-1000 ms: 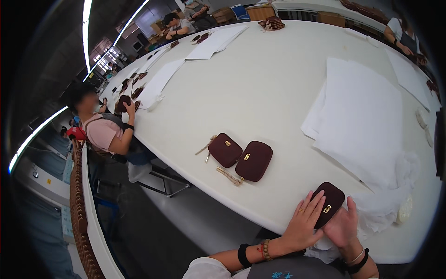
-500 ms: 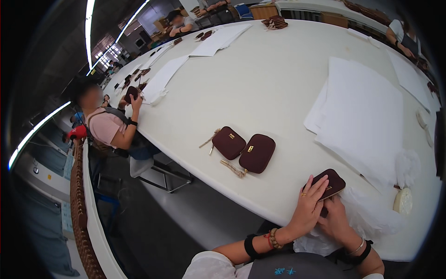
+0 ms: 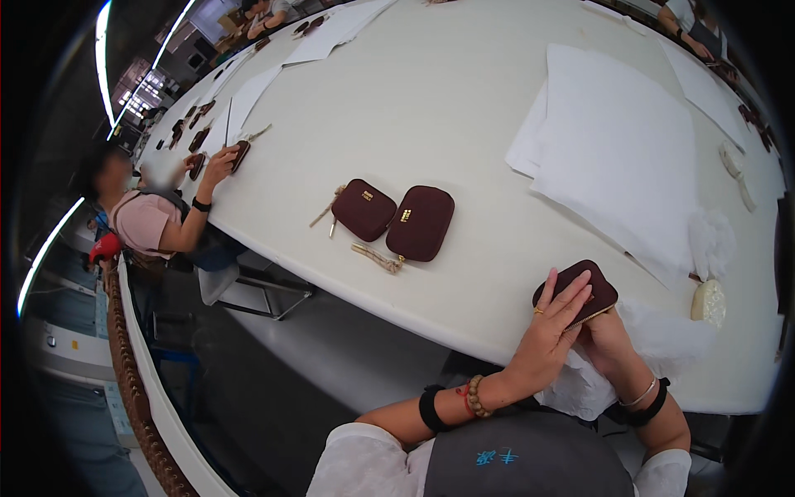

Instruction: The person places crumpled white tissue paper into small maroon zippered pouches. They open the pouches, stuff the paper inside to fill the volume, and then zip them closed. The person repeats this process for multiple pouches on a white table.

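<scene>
A dark burgundy zip pouch [image 3: 604,290] with rounded corners is held between my two hands at the table's near right edge. My left hand [image 3: 543,343] lies over its upper face, fingers stretched across and pressing on it. From below and the near side my right hand [image 3: 611,341] supports the pouch; most of its fingers are hidden. The gold zip runs along the near edge. Two similar pouches, a smaller one [image 3: 366,209] and a larger one [image 3: 421,224], lie side by side to the left, gold emblems facing up. A wrapped zip strap [image 3: 377,258] rests beside them.
Crumpled thin white wrapping [image 3: 662,335] lies around my right wrist. White paper sheets [image 3: 617,157] cover the table's right side, near a pale round roll [image 3: 709,303]. At left, a co-worker in a pink shirt [image 3: 153,219] handles a pouch; more pouches [image 3: 199,139] lie beyond.
My view has tilted and shifted, so the table things sit higher and further left. My left fingers now lie over the pouch's emblem. The co-worker's raised hand has shifted.
</scene>
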`<action>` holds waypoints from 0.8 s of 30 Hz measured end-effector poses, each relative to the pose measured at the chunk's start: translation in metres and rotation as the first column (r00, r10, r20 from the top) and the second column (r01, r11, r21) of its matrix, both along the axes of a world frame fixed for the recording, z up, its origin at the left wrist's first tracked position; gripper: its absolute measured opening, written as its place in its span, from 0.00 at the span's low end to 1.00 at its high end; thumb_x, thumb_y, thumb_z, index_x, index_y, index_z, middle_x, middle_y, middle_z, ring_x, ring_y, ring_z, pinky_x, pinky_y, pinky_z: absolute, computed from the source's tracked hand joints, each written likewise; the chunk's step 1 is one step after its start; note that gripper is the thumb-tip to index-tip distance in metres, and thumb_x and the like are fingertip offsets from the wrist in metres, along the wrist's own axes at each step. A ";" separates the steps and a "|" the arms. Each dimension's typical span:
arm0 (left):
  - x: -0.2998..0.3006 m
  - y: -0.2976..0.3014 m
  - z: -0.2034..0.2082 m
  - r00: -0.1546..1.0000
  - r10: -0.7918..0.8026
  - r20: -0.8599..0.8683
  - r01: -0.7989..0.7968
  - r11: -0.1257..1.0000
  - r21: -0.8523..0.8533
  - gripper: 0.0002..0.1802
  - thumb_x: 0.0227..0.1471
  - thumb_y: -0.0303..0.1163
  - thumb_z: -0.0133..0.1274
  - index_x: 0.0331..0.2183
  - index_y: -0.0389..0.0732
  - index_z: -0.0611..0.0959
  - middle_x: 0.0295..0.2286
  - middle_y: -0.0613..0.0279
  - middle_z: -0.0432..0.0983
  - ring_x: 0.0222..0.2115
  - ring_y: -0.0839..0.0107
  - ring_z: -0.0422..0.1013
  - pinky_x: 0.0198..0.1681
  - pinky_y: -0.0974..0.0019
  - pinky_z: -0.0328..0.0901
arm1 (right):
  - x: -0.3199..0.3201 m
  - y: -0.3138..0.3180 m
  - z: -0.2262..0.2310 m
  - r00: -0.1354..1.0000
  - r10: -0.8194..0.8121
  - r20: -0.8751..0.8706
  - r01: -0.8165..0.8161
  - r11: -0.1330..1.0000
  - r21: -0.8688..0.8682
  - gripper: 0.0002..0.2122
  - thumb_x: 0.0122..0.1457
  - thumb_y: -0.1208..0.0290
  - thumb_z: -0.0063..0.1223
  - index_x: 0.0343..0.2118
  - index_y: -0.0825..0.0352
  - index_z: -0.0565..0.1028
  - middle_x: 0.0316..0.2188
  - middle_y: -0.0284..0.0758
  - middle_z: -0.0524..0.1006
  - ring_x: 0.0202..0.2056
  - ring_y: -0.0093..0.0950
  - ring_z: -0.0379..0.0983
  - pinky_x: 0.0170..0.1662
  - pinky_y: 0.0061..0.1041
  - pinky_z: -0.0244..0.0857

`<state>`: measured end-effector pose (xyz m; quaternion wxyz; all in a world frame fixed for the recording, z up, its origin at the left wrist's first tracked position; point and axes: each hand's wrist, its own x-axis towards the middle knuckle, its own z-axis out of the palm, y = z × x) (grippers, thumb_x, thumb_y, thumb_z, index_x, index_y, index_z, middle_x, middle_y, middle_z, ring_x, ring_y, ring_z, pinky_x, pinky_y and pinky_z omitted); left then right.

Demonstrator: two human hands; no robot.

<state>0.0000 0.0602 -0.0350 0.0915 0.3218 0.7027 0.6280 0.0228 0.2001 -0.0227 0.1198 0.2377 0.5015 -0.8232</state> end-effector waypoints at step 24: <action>-0.012 -0.011 -0.003 0.797 0.041 0.602 -0.224 0.947 0.232 0.36 0.59 0.46 0.47 0.57 0.31 0.57 0.50 0.48 0.64 0.52 0.66 0.62 0.53 0.67 0.59 | 0.015 -0.006 0.008 0.991 0.081 -0.109 -0.111 0.946 -0.304 0.16 0.62 0.68 0.42 0.51 0.70 0.69 0.47 0.33 0.73 0.48 0.25 0.69 0.52 0.29 0.61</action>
